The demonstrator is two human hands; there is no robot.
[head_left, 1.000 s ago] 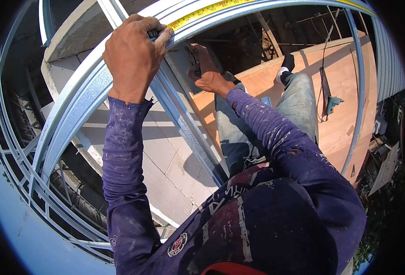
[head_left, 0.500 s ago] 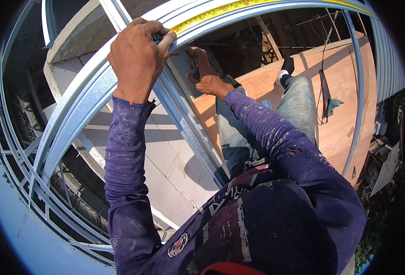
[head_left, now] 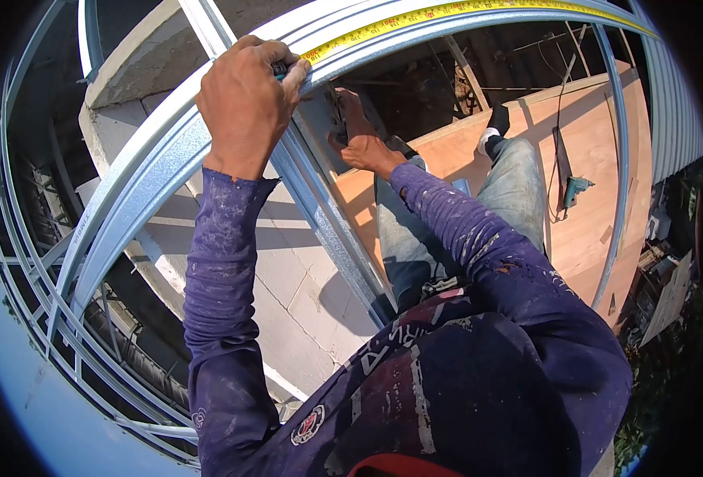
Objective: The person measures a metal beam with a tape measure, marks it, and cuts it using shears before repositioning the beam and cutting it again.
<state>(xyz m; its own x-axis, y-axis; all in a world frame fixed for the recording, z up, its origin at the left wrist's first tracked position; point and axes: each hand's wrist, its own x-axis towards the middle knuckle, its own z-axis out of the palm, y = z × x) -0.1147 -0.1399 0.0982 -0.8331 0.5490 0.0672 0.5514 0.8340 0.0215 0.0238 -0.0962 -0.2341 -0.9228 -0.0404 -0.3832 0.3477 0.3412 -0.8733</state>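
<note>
With left hand resting on the ribbed, shiny metal beam at the same stretch as a second ago, right hand curled around a dark, unidentifiable tool on the beam's near side. Lengthwise along the beam, leading away from the left hand: thin, flat yellow tape measure. Pinched at the left thumb: small dark piece.

Metal channel: silver, ridged, long, curved in view. Yellow tape measure, black and red marks, drawn out along channel's face. Dark hand tool, partly hidden, near channel's inner edge; type unclear.
</note>
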